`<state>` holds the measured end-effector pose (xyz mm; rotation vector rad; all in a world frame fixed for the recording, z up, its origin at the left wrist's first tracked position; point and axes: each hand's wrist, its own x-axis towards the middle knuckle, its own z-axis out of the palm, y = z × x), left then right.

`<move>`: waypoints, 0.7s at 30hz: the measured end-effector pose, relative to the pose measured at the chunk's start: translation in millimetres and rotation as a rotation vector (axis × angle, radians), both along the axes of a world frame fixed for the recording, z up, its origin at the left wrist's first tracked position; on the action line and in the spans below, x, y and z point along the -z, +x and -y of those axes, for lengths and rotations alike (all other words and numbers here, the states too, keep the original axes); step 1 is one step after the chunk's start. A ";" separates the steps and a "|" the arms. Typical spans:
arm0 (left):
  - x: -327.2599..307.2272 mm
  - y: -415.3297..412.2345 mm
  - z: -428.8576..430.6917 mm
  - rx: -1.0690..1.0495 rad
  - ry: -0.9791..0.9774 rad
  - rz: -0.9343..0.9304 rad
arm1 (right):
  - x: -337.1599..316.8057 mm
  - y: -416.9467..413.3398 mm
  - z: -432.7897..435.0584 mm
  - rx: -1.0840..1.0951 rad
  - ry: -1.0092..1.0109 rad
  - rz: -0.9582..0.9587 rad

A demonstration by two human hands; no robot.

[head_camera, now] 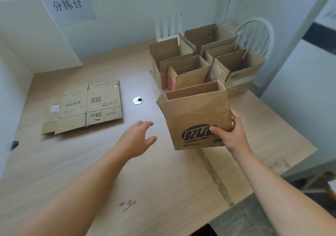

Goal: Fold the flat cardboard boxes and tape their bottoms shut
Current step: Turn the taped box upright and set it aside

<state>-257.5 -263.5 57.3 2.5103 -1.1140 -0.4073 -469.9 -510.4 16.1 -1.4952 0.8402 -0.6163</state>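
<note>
An assembled brown cardboard box with a black oval logo is held above the table, its open top facing up. My right hand grips its lower right corner, thumb on the printed front and fingers round the side. My left hand hovers over the table just left of the box, fingers spread and holding nothing. A stack of flat cardboard boxes lies on the wooden table at the left.
Several assembled open boxes are grouped at the table's back right, right behind the held box. A round metal cable grommet sits mid-table. A white chair stands behind the boxes. The table's right edge runs diagonally beside my right arm.
</note>
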 end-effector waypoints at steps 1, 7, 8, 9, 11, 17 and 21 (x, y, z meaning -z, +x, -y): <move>-4.8 5.5 8.1 0.016 0.021 0.030 | 0.9 3.2 9.0 -0.004 -0.011 -0.004; -16.4 26.8 62.1 -0.002 0.021 0.084 | 15.3 35.9 70.8 -0.071 -0.002 0.038; -15.5 27.7 71.8 -0.024 0.017 0.073 | 18.0 42.9 80.8 -0.087 -0.002 0.035; -13.5 27.7 81.6 -0.044 0.015 0.064 | 20.6 49.7 90.1 -0.107 -0.013 0.027; -7.7 28.1 102.0 -0.064 0.017 0.054 | 25.7 63.1 109.2 -0.147 -0.028 0.029; 10.8 32.6 138.8 -0.121 0.046 0.056 | 33.7 96.7 162.6 -0.203 -0.040 0.045; 16.5 38.9 148.7 -0.149 0.072 0.042 | 37.2 111.4 183.9 -0.269 -0.102 0.033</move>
